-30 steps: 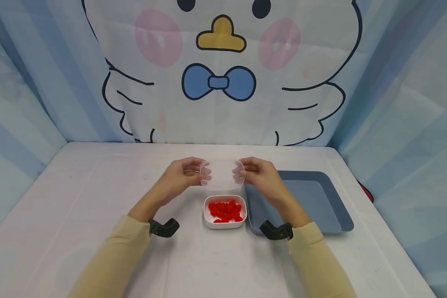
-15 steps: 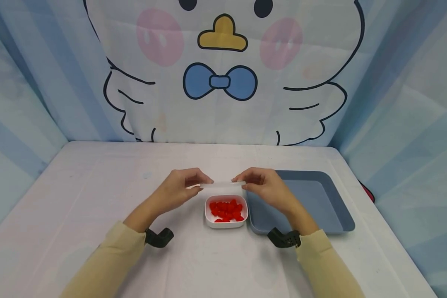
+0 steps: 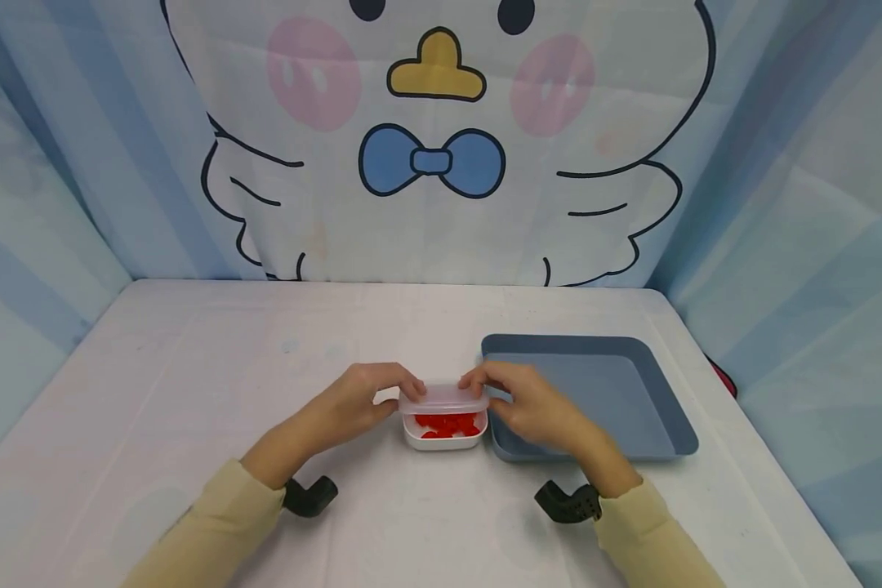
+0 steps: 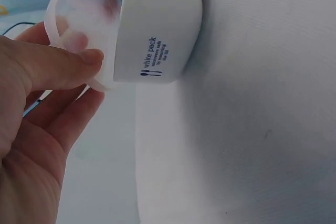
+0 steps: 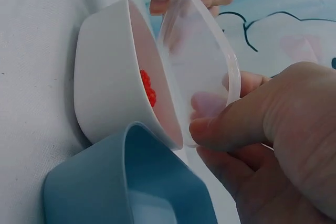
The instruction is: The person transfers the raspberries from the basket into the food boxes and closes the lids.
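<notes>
A translucent plastic lid (image 3: 444,398) slants over the small white container (image 3: 444,443), its far edge low at the rim and its near edge raised. My left hand (image 3: 367,400) pinches the lid's left end between thumb and fingers. At the other end, my right hand (image 3: 532,408) grips it the same way. Through the gap at the front, red bumpy pieces (image 3: 444,425) show inside the container; the lid covers the rest. In the left wrist view, printed lettering (image 4: 156,56) marks the container's side.
A blue-grey tray (image 3: 595,392) lies directly right of the container, partly under my right hand. A white cloth covers the table (image 3: 191,392). Behind stands a curtain (image 3: 426,237) with a cartoon bird print.
Both hands have come down and nearer with the lid, from beyond the container to over its rim. The lid has turned from facing me to lying slanted above the red pieces.
</notes>
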Available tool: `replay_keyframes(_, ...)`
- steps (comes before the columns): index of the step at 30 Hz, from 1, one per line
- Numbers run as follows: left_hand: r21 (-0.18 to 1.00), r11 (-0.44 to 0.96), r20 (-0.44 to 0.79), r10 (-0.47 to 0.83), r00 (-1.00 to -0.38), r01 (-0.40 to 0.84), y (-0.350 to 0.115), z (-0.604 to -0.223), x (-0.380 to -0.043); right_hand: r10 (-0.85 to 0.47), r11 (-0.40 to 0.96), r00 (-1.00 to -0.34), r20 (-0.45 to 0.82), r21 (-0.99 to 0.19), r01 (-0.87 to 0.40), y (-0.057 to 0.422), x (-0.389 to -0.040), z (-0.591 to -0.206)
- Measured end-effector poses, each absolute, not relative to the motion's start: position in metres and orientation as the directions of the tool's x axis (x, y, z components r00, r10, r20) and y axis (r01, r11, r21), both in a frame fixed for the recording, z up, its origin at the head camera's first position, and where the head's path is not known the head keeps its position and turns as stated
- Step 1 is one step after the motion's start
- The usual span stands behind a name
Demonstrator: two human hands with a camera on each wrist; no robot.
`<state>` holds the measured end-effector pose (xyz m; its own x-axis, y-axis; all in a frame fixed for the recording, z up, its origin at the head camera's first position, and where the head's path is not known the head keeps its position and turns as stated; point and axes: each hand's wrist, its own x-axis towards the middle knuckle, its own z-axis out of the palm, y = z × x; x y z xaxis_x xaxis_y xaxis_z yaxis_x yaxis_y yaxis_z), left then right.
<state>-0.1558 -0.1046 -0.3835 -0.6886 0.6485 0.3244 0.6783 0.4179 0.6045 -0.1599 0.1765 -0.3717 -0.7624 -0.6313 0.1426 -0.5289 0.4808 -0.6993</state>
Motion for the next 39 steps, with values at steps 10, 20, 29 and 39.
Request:
replay_keyframes(10,0.521,0.463,0.286,0.697,-0.658,0.717,-0.101,-0.389,-0.145,-0.668,0.539,-0.721,0.185,-0.548,-0.640,0.174,-0.150,-0.374)
replay_keyframes(20,0.399,0.538,0.293,0.693,-0.659,0.743,-0.095,-0.394,-0.132,-0.649,0.629,-0.755,0.097,-0.490,-0.604,0.169,-0.138,-0.377)
replay_keyframes(29,0.192,0.595,0.400,0.678,-0.616,0.780,-0.078,-0.407,-0.134,-0.623,0.684,-0.761,0.178,-0.348,-0.641,0.157,-0.133,-0.389)
replay_keyframes(39,-0.015,0.681,0.311,0.699,-0.644,0.732,-0.068,-0.406,-0.125,-0.647,0.666,-0.734,0.204,-0.317,-0.675,0.156,-0.133,-0.389)
